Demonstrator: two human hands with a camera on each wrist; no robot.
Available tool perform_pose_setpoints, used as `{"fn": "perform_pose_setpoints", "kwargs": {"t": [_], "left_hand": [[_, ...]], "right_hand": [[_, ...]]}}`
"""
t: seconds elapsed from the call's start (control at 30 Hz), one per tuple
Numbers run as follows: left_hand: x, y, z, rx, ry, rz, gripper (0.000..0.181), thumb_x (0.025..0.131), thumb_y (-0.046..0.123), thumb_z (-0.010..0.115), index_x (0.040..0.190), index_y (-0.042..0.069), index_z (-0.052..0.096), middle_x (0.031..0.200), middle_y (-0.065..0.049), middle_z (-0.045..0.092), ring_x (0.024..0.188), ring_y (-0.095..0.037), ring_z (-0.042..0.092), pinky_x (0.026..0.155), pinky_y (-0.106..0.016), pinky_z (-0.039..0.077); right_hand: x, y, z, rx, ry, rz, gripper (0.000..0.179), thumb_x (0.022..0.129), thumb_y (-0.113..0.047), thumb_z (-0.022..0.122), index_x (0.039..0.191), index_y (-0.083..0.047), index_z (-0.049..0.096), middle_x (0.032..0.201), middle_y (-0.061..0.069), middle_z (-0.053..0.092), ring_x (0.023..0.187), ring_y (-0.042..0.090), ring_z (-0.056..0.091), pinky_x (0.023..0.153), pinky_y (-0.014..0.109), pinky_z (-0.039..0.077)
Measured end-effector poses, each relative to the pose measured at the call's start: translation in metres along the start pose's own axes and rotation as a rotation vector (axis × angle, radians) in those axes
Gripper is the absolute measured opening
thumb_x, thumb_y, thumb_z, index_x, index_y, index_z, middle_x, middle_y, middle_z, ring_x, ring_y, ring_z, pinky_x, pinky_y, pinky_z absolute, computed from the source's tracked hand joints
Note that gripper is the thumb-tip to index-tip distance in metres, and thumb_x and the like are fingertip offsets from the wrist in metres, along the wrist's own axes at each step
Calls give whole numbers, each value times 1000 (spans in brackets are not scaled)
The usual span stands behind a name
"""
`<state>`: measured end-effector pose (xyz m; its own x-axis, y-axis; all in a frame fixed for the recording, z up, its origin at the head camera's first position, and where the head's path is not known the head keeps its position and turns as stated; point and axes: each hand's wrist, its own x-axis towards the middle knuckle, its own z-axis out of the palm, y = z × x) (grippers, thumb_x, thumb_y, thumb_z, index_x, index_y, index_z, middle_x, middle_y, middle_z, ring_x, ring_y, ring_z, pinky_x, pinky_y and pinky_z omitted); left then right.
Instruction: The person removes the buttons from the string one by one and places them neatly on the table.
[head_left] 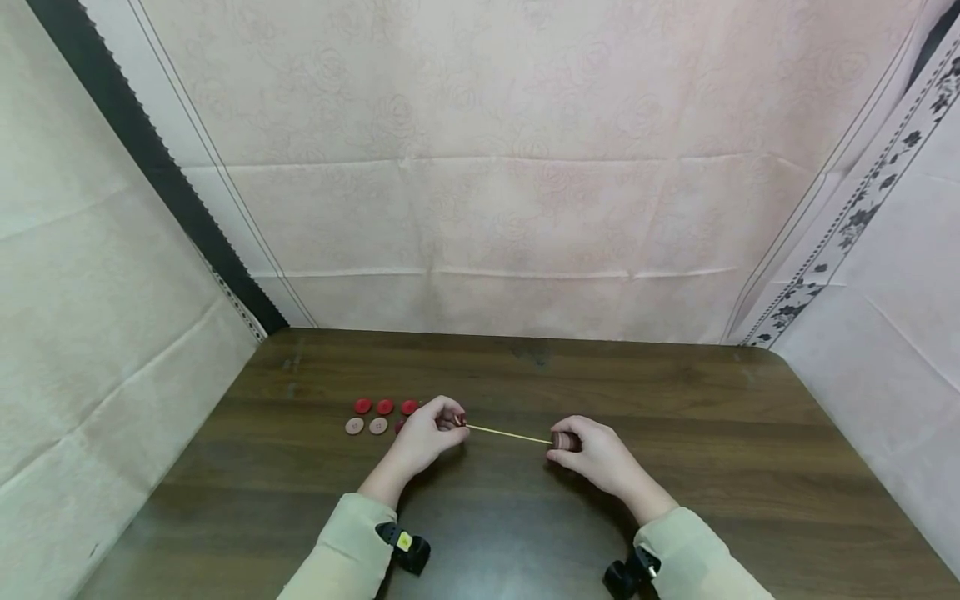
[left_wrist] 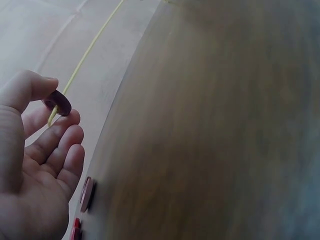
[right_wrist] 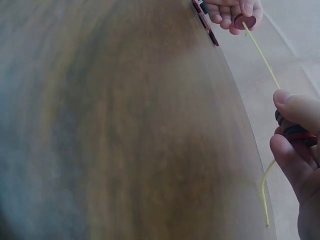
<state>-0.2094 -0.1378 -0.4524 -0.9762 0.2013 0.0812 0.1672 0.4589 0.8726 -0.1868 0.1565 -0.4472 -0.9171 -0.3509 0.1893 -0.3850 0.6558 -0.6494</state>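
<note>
Between thumb and fingertip, my left hand [head_left: 426, 435] pinches a dark red button [left_wrist: 61, 103] with a yellow string [head_left: 510, 434] through it. The string runs taut to my right hand [head_left: 602, 457]. There, thumb and fingers grip a small stack of dark and pinkish buttons [head_left: 566, 442], partly hidden by the fingers. In the right wrist view the loose tail of the string [right_wrist: 264, 195] hangs below that stack. Both hands are above the table.
Beside the left hand, red buttons [head_left: 385, 407] and pale pink buttons [head_left: 378, 426] lie in rows on the brown wooden table [head_left: 480, 533]. One more red button is partly covered by that hand. Pale cloth [head_left: 525, 217] hangs behind the table and at both sides.
</note>
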Motion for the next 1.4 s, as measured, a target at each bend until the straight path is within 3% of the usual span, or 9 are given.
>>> {"fn": "perform_pose_setpoints", "kwargs": {"t": [0.77, 1.4], "left_hand": [[-6, -9, -17, -24, 51, -1, 20, 80, 10, 72, 96, 13, 60, 89, 2, 61, 83, -14, 58, 78, -33, 46], [-10, -16, -27, -22, 47, -23, 21, 80, 12, 73, 98, 12, 61, 91, 2, 62, 85, -14, 58, 79, -33, 46]], "right_hand": [[-1, -1, 0, 11, -10, 4, 24, 79, -23, 76, 98, -15, 63, 79, -11, 51, 76, 10, 50, 71, 28, 47], [0, -2, 0, -4, -15, 1, 25, 79, -23, 76, 100, -15, 63, 80, -11, 51, 76, 10, 50, 71, 28, 47]]}}
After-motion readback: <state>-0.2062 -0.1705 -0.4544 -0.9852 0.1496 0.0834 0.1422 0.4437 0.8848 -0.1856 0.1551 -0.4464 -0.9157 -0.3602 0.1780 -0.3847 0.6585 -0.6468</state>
